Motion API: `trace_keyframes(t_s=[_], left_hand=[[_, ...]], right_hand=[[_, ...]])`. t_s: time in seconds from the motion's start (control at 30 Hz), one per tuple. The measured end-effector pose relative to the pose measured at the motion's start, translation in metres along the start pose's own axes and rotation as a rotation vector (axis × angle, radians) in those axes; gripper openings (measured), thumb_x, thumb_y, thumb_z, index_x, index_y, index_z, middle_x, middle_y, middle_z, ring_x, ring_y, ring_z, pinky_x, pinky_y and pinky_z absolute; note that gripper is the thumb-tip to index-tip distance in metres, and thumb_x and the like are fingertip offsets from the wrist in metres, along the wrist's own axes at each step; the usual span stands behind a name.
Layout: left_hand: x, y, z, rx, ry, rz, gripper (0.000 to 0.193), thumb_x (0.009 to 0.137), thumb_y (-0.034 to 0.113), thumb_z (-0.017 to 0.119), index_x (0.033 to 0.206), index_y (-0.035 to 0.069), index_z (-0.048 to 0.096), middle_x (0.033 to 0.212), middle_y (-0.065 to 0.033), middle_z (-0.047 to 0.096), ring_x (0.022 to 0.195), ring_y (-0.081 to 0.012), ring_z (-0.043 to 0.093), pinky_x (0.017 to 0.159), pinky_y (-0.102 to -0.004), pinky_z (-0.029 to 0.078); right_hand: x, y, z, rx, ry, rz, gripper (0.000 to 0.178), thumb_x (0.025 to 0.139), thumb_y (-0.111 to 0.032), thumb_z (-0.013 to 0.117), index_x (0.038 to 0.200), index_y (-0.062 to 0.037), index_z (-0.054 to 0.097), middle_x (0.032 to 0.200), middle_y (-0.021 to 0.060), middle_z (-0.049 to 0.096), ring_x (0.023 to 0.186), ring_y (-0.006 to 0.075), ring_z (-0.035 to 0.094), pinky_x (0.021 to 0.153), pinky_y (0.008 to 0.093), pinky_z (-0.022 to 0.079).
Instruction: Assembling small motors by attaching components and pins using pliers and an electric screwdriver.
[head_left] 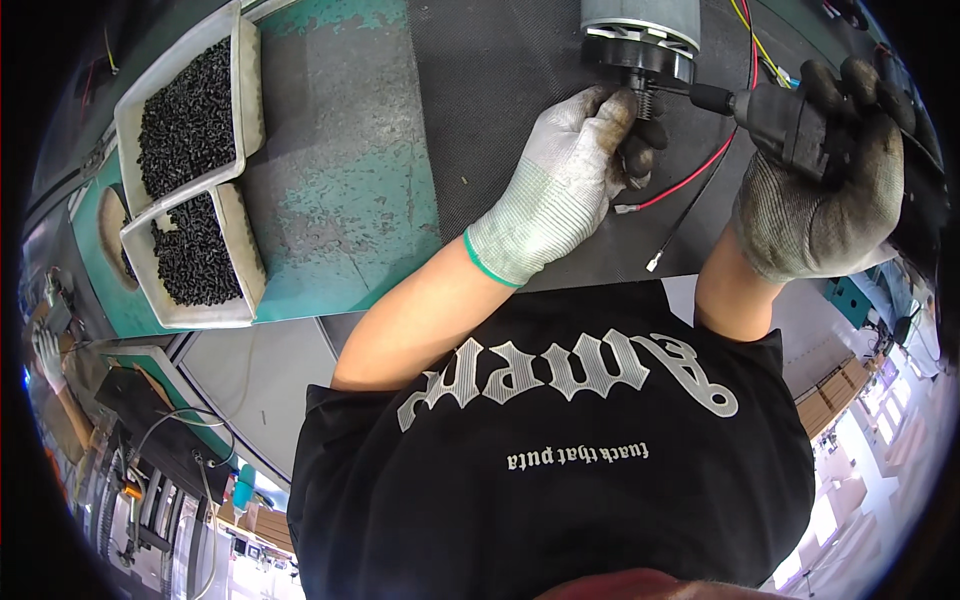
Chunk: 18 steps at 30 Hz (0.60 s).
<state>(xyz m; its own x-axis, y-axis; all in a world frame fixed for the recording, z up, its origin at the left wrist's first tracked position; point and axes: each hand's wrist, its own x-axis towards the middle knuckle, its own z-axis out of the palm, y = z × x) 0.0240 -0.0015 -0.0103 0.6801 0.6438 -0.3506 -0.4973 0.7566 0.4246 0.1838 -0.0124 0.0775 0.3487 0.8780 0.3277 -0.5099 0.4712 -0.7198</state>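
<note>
Head view: electric motor (pixel 642 15) at top, on dark mat (pixel 470 110), black end toward person. Left gloved hand (pixel 565 150) closed, thumb and fingers pinching threaded shaft (pixel 645 103) at that end. Right gloved hand (pixel 825 205) gripping black power screwdriver (pixel 785 125), nose pointing left, near shaft. Red wire (pixel 690 178), black wire (pixel 683 222) between hands. Far left: two white bins (pixel 247 95) holding small black parts (pixel 190 115).

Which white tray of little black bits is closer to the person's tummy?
The smaller tray, right by the near edge of the table; the larger tray sits farther away.
</note>
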Motion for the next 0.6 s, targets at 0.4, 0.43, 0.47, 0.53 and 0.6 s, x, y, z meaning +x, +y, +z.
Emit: trace_keyframes(t_s=[0.4, 0.43, 0.47, 0.53, 0.6], left_hand=[[-0.001, 0.005, 0.007, -0.068, 0.042, 0.02, 0.022, 0.101, 0.022, 0.048, 0.101, 0.001, 0.055, 0.085, -0.0062, 0.06, 0.065, -0.0089, 0.053, 0.061, -0.0248, 0.047], [0.0, 0.005, 0.007, -0.071, 0.031, 0.022, 0.022, 0.101, 0.022, 0.048, 0.101, 0.001, 0.055, 0.085, -0.0064, 0.06, 0.066, -0.0094, 0.053, 0.062, -0.0253, 0.047], [0.001, 0.004, 0.008, -0.072, 0.017, 0.025, 0.022, 0.101, 0.022, 0.049, 0.101, 0.001, 0.055, 0.086, -0.0066, 0.061, 0.066, -0.0098, 0.054, 0.062, -0.0258, 0.048], [0.0, 0.003, 0.001, -0.078, 0.04, 0.054, 0.022, 0.1, 0.022, 0.049, 0.101, 0.001, 0.055, 0.087, -0.0066, 0.061, 0.067, -0.0102, 0.054, 0.063, -0.026, 0.048], [0.0, 0.004, 0.002, -0.083, 0.015, 0.07, 0.022, 0.1, 0.022, 0.049, 0.102, 0.001, 0.055, 0.087, -0.0066, 0.061, 0.069, -0.0106, 0.055, 0.064, -0.0262, 0.048]], right_hand=[[0.005, 0.005, -0.008, -0.183, -0.122, 0.045, 0.034, 0.097, -0.016, 0.04, 0.11, 0.012, 0.055, 0.103, 0.0235, 0.06, 0.096, 0.0329, 0.064, 0.076, 0.0468, 0.059], [0.002, 0.008, -0.005, -0.263, 0.006, -0.049, 0.032, 0.096, -0.014, 0.044, 0.108, 0.0132, 0.055, 0.1, 0.0204, 0.061, 0.094, 0.0293, 0.065, 0.078, 0.0423, 0.058], [0.01, 0.006, -0.019, -0.17, -0.058, 0.028, 0.028, 0.093, -0.01, 0.048, 0.11, 0.0114, 0.056, 0.101, 0.0198, 0.062, 0.095, 0.0277, 0.065, 0.081, 0.0405, 0.057], [0.003, 0.028, 0.053, -0.505, 0.472, -0.035, 0.031, 0.089, -0.006, 0.059, 0.118, -0.0036, 0.049, 0.077, 0.0109, 0.059, 0.069, 0.0167, 0.056, 0.066, 0.0286, 0.049], [-0.002, 0.029, 0.057, -0.686, 0.226, -0.21, 0.031, 0.088, -0.005, 0.059, 0.117, -0.0031, 0.049, 0.079, 0.01, 0.06, 0.07, 0.017, 0.058, 0.065, 0.0286, 0.049]])
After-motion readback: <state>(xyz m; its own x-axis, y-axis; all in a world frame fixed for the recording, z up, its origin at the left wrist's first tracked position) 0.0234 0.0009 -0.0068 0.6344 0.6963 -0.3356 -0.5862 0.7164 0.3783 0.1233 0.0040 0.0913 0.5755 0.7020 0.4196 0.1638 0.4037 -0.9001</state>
